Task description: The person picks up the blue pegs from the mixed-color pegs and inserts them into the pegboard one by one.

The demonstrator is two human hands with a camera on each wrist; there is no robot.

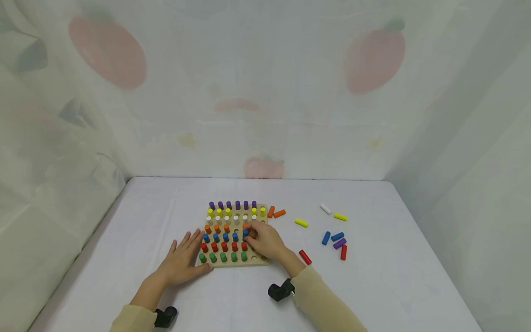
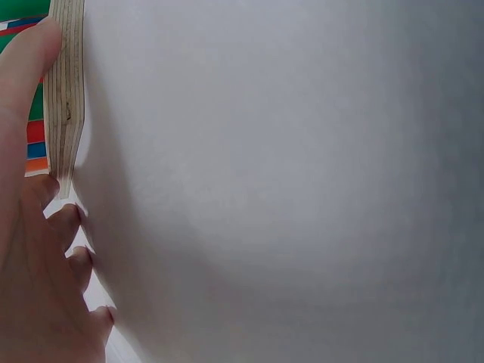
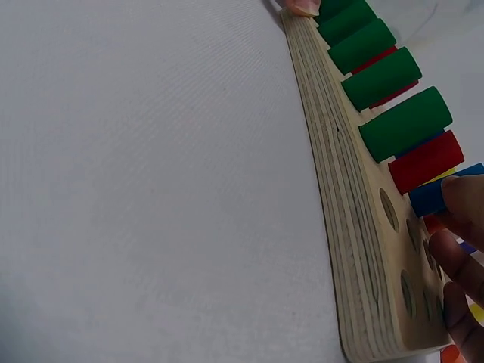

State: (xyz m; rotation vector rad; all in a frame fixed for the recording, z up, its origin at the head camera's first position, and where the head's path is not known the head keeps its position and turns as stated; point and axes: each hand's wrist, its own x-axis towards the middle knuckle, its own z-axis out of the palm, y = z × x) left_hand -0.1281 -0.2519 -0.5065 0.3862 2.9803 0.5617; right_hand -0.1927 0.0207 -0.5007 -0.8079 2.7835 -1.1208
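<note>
Blue peg (image 1: 245,233) at pegboard (image 1: 249,264)

Right hand (image 1: 265,240) pinches the blue peg at the board's blue row; seating unclear. Left hand (image 1: 181,262) lies spread, touching the near-left corner. Loose pegs (image 1: 305,257) lie rightward.

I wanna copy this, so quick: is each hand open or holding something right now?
Left hand: open, touching the edge of the pegboard.
Right hand: closed, holding a blue peg.
</note>
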